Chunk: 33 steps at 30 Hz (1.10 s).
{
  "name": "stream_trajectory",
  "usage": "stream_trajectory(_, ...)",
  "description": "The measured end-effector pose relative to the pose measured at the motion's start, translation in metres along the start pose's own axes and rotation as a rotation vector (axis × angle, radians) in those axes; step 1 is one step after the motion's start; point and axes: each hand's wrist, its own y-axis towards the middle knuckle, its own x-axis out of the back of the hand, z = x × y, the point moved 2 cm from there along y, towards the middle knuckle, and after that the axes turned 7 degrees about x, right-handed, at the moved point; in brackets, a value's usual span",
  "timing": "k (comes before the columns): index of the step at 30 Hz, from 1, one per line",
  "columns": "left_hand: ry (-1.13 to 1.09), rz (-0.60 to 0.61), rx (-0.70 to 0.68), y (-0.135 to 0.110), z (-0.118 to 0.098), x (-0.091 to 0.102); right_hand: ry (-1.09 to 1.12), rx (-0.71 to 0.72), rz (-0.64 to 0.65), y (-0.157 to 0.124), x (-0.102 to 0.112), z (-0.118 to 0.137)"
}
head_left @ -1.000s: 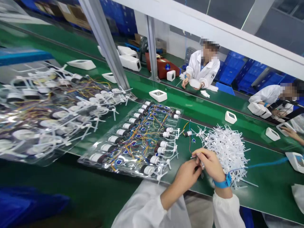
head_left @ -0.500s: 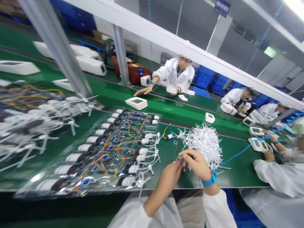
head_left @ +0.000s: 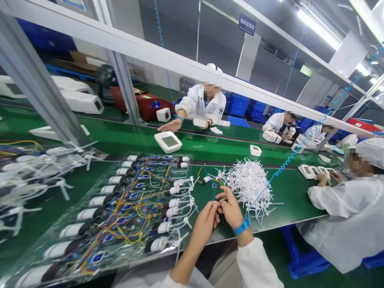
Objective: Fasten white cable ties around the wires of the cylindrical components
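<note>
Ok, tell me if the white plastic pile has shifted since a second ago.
No. The white plastic pile still lies just right of the clear tray's far corner on the green bench; only the camera has swung.

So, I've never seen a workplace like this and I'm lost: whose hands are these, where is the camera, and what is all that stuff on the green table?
The camera sits on a worker's head, looking forward and down, so the two bare hands at the bottom are that worker's own. The left hand and the right hand, with its blue wrist strap, meet above the green table and pinch thin wires. Beside them lies a heap of white plastic pieces; to the left, a clear tray of white cylinders with coloured wires. Farther back stands a white device, and a person in a white coat works opposite.
</note>
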Motion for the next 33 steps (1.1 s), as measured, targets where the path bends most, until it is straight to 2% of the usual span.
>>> stream_trajectory(3,0.062,-0.061,-0.054,0.0,0.002,0.0,0.016,0.045,-0.092,-0.009,-0.01,0.001)
stream_trajectory(6,0.067,-0.064,-0.048,0.0,0.002,0.0,0.039,0.138,-0.1,-0.019,-0.02,0.011)
stream_trajectory(9,0.03,-0.052,-0.048,-0.002,0.003,0.0,0.099,0.156,-0.045,-0.025,-0.027,0.019)
stream_trajectory(12,-0.003,-0.057,-0.049,-0.005,0.006,0.0,0.114,0.187,0.077,-0.02,-0.025,0.027)
stream_trajectory(15,-0.021,-0.097,-0.058,-0.006,0.01,0.001,-0.097,0.273,0.131,0.006,-0.008,0.042)
stream_trajectory(17,-0.024,-0.113,-0.06,-0.006,0.01,0.001,-0.398,0.273,0.097,0.039,0.007,0.055)
stream_trajectory(19,-0.024,-0.106,-0.052,-0.006,0.009,0.0,-0.806,0.193,0.122,0.079,0.018,0.065)
stream_trajectory(22,-0.022,-0.085,-0.049,-0.006,0.007,0.0,-0.978,0.112,0.136,0.135,0.022,0.069)
stream_trajectory(24,-0.024,-0.077,-0.049,-0.006,0.007,-0.001,-1.059,0.054,0.177,0.161,0.017,0.062)
stream_trajectory(27,-0.035,-0.067,-0.043,-0.006,0.009,-0.001,-1.148,-0.016,0.245,0.178,0.008,0.047)
stream_trajectory(33,-0.099,-0.052,-0.021,-0.004,0.013,-0.001,-1.179,-0.022,0.302,0.179,0.002,0.035)
